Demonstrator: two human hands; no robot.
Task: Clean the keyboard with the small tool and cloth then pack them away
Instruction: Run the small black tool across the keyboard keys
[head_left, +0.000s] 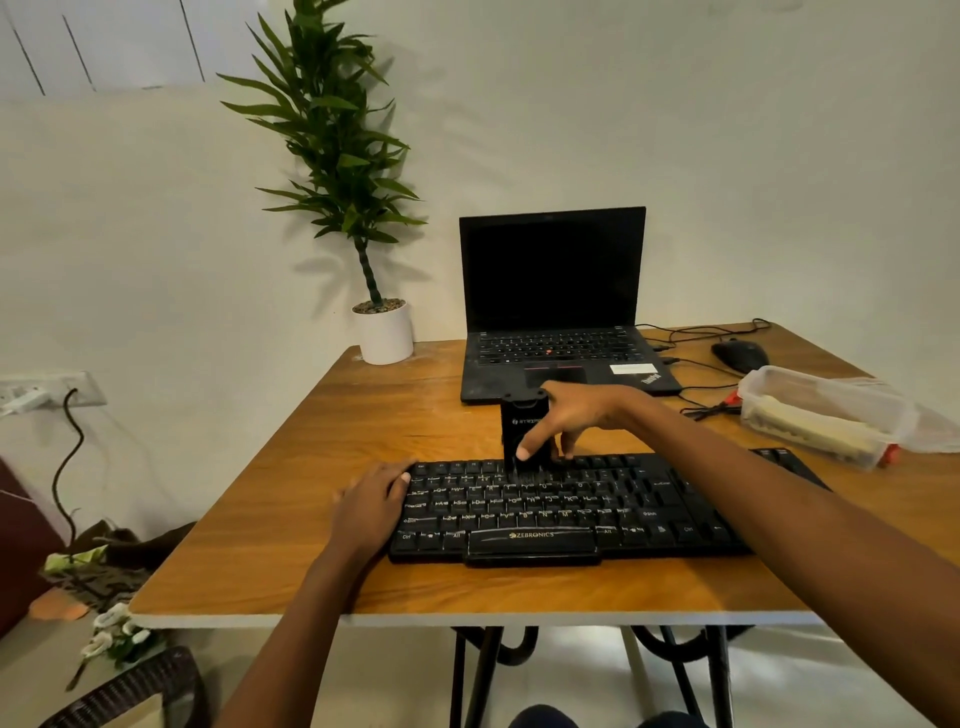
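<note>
From the head camera, a wooden desk with a pale edge band and black metal legs stands against a plain off-white wall. A black keyboard lies across the near middle of the desk, its long side parallel to the front edge.

The small tool, a black upright block with faint lettering on its face, stands on end with its lower end down among the keys of the keyboard's top rows, a little left of centre. The right hand grips it from the right side, with fingers curled round its body and the forefinger laid across the front face. The left hand lies flat with relaxed, straight fingers on the keyboard's left end, holding nothing.

Behind the keyboard sits an open laptop with a dark screen. To its left, at the back corner of the desk, is a leafy plant in a white pot. To the right lie a black mouse, loose thin cables and a clear plastic container.

On the left wall, a dark cord hangs from a socket plate down to the floor, where white flowers and scraps lie.
</note>
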